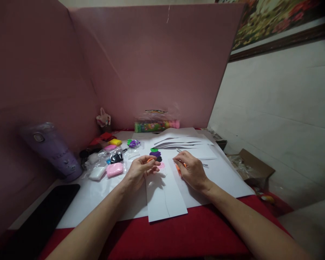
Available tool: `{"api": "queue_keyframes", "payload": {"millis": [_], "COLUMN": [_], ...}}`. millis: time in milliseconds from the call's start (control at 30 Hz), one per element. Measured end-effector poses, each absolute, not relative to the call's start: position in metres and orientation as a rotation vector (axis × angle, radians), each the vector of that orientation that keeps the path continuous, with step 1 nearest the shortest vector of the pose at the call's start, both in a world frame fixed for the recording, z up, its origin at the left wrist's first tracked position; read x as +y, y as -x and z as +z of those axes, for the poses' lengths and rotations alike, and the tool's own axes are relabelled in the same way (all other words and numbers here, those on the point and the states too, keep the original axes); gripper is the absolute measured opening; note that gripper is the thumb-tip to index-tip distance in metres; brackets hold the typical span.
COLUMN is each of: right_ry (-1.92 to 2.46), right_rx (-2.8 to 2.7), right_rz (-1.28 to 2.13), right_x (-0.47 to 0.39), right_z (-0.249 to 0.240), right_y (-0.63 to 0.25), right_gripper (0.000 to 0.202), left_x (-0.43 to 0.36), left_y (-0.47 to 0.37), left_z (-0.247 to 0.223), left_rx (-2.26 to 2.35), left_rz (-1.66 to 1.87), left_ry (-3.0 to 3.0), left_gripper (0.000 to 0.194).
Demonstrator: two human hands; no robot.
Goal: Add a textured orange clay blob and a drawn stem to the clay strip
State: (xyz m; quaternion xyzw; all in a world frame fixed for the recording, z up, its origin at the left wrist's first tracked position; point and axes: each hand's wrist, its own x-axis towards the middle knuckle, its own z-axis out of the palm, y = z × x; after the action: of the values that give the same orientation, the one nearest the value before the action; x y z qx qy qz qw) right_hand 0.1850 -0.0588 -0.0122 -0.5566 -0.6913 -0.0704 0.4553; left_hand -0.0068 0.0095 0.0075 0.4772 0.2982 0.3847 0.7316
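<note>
My left hand (pixel 141 169) is closed in a pinch on a small piece of orange clay (pixel 150 160), above a white paper sheet (pixel 166 202) with a thin drawn line. Dabs of clay sit toward the sheet's far end: green, purple (pixel 155 154), black (pixel 159 159) and pink (pixel 161 165). To the right, my right hand (pixel 191 168) has its fingertips pressed together; what they hold, if anything, is too small to make out. An orange item (pixel 178 170) shows just under that hand, partly hidden. Thin metal ends (pixel 205 165) stick out past its far side.
Bagged clay packs, including a pink one (pixel 115 169) and a white one (pixel 97 173), lie left. A purple bottle (pixel 52 151) and a dark flat object (pixel 43 216) are farther left. Stacked white sheets (pixel 184 139) lie behind; a cardboard box (pixel 253 164) is at right.
</note>
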Motion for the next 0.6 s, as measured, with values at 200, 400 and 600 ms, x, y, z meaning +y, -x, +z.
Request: {"api": "queue_keyframes", "payload": {"millis": [200,400,600], "right_ry": [1.369,1.364,1.370], "right_rx": [-1.699,-1.702,-1.704], "right_rz": [-0.180,-0.179,-0.181], "right_x": [-0.0579,-0.0582,-0.0584], "right_z": [-0.0124,-0.0126,-0.0125], "right_y": [-0.1844,-0.1847,-0.1851], "right_gripper": [0.014,0.014,0.014], "left_x": [0.0107,0.0109,0.0102], "left_y": [0.0064,0.0044,0.0069], "left_z": [0.0060,0.0074,0.0052], "left_rx": [0.640,0.665,0.664], "left_rz": [0.853,0.837,0.831], "left_ry": [-1.060,-1.065,-1.115], "left_gripper": [0.014,0.006,0.014]}}
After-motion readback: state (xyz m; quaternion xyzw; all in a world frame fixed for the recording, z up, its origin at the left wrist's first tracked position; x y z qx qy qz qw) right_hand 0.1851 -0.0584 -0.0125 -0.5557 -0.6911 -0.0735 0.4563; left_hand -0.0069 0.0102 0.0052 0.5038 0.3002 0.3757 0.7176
